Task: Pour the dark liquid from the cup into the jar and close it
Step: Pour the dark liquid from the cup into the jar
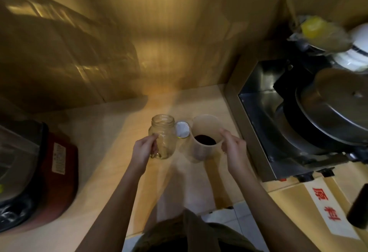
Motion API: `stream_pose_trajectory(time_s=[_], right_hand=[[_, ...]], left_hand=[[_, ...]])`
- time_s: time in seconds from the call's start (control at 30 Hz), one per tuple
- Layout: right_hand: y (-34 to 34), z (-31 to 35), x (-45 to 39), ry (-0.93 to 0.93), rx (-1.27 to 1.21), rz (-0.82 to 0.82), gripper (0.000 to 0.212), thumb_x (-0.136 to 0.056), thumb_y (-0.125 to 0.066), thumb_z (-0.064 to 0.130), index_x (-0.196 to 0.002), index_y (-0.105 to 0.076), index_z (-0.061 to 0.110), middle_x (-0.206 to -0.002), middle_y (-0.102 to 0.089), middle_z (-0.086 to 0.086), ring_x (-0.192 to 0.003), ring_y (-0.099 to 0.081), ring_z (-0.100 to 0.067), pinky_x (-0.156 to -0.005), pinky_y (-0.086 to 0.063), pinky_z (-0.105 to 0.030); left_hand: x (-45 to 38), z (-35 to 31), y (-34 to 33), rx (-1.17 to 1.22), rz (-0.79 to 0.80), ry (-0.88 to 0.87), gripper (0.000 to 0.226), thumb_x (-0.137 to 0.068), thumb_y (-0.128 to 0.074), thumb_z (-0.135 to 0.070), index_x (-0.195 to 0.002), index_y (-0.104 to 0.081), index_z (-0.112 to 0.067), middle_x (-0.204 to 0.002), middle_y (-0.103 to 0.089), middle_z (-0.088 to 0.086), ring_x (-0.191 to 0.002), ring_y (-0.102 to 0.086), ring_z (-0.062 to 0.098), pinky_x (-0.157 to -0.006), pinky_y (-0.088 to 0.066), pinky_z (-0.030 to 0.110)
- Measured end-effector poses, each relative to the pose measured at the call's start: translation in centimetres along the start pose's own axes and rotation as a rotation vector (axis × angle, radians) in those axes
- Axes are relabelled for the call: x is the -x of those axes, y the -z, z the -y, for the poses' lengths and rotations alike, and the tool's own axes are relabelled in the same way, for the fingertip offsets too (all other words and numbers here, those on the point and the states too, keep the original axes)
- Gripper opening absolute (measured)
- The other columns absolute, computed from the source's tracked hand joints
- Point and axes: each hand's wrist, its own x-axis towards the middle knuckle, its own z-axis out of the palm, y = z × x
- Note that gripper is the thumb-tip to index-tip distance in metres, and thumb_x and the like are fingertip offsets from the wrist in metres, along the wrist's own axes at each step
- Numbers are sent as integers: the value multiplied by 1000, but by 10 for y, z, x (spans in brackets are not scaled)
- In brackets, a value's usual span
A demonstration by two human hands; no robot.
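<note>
An empty clear glass jar (162, 136) stands upright and uncapped on the pale wooden counter (111, 152). My left hand (143, 150) wraps its lower left side. Just right of the jar's neck, its white lid (182, 130) lies flat on the counter. A translucent plastic cup (205, 138) stands right of the lid, with dark liquid (205, 139) low inside it. My right hand (234, 148) holds the cup's right side near the rim, index finger on the far wall and thumb on the near wall.
A red and black appliance (39, 172) sits at the counter's left end. To the right is a steel-lined recess (258, 102) with a dark pot and metal lid (334, 108), and dishes stacked behind. A wooden wall rises behind the counter.
</note>
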Motion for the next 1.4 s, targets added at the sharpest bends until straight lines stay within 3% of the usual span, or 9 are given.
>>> stream_pose_trajectory(time_s=[0.17,0.3,0.4,0.57,0.6,0.63,0.83,0.97,1.4], right_hand=[[-8,44,-19,132,-46,80,41,-97,-49,9,-58,-61,14,-39,-59,12,-46,-56,8,-51,-46,-6],[-16,81,-41,300,46,150,46,-96,-53,18,-64,-62,-14,-58,-61,-16,-59,-60,-22,-61,-50,-23],[-27,115,-55,442,101,196,54,-95,-55,20,-58,-53,-19,-53,-52,-19,-50,-50,-27,-55,-44,-30],[-49,173,-71,694,267,308,56,-92,-59,14,-38,-44,20,-30,-44,11,-31,-39,-2,-43,-35,-11],[-52,184,-71,759,313,329,56,-91,-60,13,-37,-44,22,-29,-41,10,-31,-38,-3,-43,-33,-11],[-56,195,-70,830,370,336,56,-89,-61,13,-36,-43,23,-29,-37,9,-31,-36,-4,-44,-33,-15],[-82,238,-60,1099,781,340,50,-83,-57,24,-36,-43,12,-39,-34,-3,-39,-36,-22,-46,-45,-38],[-94,242,-51,1280,886,298,43,-73,-41,28,-33,-27,21,-33,-30,-3,-34,-32,-22,-40,-41,-31],[-105,253,-54,1540,938,279,45,-68,-38,23,-28,-49,8,-28,-22,5,-27,-22,-15,-43,-13,-10]], left_hand=[[14,-42,11,115,-38,-55,41,-87,-49,-30,-50,-42,-13,-35,-34,-6,-36,-29,11,-40,-23,22],[33,-80,22,37,-73,-222,46,-87,-49,-29,-44,-43,-13,-35,-37,-6,-37,-32,10,-44,-26,24],[49,-108,26,-104,-131,-337,47,-86,-52,-32,-48,-50,-6,-44,-43,7,-45,-38,17,-51,-31,29],[62,-143,29,-424,-253,-582,49,-85,-53,-35,-44,-42,-11,-46,-41,11,-43,-36,14,-50,-36,38],[63,-148,29,-441,-268,-603,60,-86,-53,-34,-51,-40,13,-46,-41,13,-43,-37,16,-49,-37,39],[63,-151,28,-458,-286,-617,59,-85,-53,-34,-48,-50,11,-46,-43,15,-44,-39,20,-50,-40,39],[66,-168,20,-509,-433,-625,61,-81,-52,-44,-45,-48,5,-45,-47,22,-52,-53,34,-56,-43,41],[66,-166,12,-528,-454,-607,57,-83,-49,-39,-39,-39,-5,-41,-40,9,-48,-47,29,-56,-41,39],[70,-157,-10,-359,-471,-501,47,-84,-49,-24,-41,-36,-10,-47,-33,12,-47,-35,25,-56,-38,41]])
